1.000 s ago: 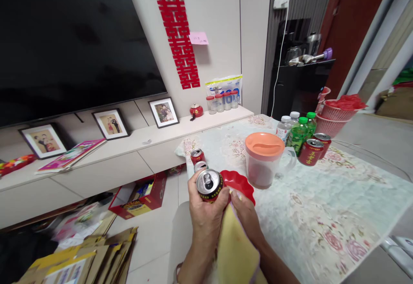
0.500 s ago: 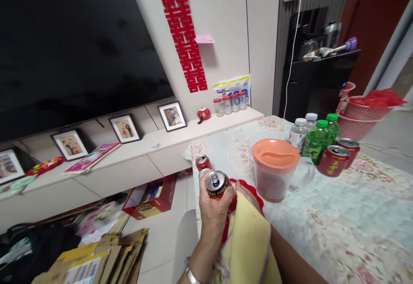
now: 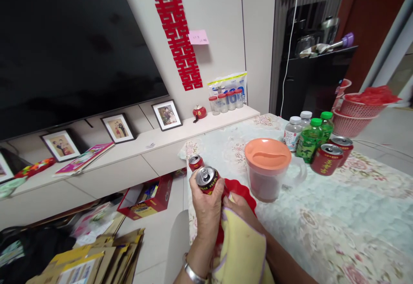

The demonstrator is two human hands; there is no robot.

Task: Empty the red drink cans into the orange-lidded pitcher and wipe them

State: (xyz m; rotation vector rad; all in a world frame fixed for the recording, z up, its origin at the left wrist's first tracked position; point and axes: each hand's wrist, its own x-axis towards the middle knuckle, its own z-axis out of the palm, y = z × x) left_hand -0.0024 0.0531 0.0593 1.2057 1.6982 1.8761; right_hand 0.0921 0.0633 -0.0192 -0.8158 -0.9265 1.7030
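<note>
My left hand (image 3: 206, 206) is wrapped round a red drink can (image 3: 207, 180), its silver top tilted up toward me. In my right hand (image 3: 241, 208) is a yellow cloth (image 3: 243, 241) with a purple edge, pressed near the can's lower side; the cloth hangs down over my forearm. Under and behind my hands a red scalloped dish (image 3: 241, 189) rests on the table, mostly hidden. Just beyond the held can stands another red can (image 3: 195, 162). Right of my hands is a clear plastic pitcher (image 3: 265, 185) with an orange lid.
On the flowered tablecloth (image 3: 322, 215), two more red cans (image 3: 326, 160) stand beside several plastic bottles (image 3: 309, 140). Pink baskets (image 3: 355, 122) are behind them. A low white cabinet (image 3: 174, 140) with photo frames runs along the wall. Flattened cardboard (image 3: 93, 258) and a red box (image 3: 146, 200) lie on the floor.
The held can has shifted slightly left and up in view. My right hand, earlier mostly behind the cloth, now shows its fingers gripping it by the can. The view has turned slightly right.
</note>
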